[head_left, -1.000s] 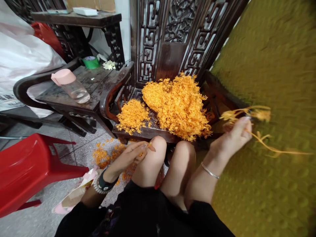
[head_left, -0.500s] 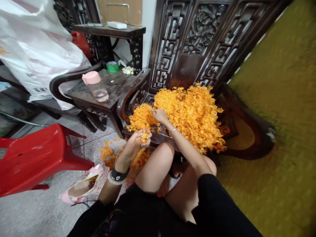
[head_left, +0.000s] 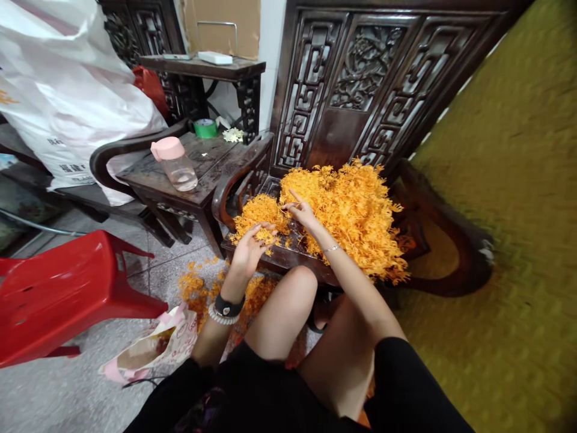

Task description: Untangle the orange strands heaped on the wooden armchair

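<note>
My left hand (head_left: pixel 247 252) is at the front edge of the dark wooden chair seat (head_left: pixel 288 251). Its fingers curl loosely around a few orange flower-like sprigs (head_left: pixel 265 236). Just right of the smaller orange pile (head_left: pixel 259 211), my right hand (head_left: pixel 303 213) hovers with the index finger raised and the others apart; I see nothing held in it. Beside it, a much larger heap of orange flower-like sprigs (head_left: pixel 356 222) covers most of the seat and partly lies behind my right forearm.
Left of the chair, a side table (head_left: pixel 210 159) bears a pink-lidded bottle (head_left: pixel 175 165) and green tape (head_left: pixel 205 128). A red plastic stool (head_left: pixel 67 282) and an open bag (head_left: pixel 157 349) are on the floor, with orange bits (head_left: pixel 193 288) scattered near my knee.
My left hand has loosened its curl around the sprigs and moved slightly up. My right hand has drawn a little to the right, away from the smaller pile, its index finger now lifted.
</note>
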`<state>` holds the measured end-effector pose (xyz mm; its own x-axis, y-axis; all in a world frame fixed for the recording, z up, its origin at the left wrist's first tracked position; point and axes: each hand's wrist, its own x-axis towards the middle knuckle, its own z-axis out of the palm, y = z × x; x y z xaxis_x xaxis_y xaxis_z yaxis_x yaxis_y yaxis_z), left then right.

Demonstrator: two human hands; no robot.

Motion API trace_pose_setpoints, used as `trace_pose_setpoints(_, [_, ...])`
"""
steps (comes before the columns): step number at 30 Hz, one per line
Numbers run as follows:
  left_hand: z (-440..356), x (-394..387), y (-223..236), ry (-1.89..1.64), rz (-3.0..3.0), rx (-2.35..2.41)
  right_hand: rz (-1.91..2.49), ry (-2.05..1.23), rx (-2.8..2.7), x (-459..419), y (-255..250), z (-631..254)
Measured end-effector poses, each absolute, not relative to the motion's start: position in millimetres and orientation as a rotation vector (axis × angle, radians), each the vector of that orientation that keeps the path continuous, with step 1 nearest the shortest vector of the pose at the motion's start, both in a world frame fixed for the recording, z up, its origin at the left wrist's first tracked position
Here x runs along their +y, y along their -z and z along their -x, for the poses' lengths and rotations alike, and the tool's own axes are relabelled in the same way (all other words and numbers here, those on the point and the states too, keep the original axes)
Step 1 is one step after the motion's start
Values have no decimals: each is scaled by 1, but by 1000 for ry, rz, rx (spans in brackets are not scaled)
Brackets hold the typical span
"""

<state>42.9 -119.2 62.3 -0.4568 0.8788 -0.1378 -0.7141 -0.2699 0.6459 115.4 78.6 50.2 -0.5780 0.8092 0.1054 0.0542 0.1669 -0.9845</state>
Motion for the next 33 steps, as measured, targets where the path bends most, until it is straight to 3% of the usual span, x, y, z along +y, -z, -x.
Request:
trace_pose_setpoints(11, [-52,-22,-18,-1932,-707,1502,565,-1594,-1707,56,-41,-108])
trace_pose_setpoints(15, [-51,-10,-11,-1967,-737,1480,605,-1574,-1660,63,-41,-111])
trace_pose_setpoints(24, [-29,-20,5,-1843,-815,1460,1051,-1162,-1405,123,-75,-148])
trace_pose_setpoints(33, [9,-6,17,-1873,-778,1587,1016,-1410,-1594,87,-89,-179])
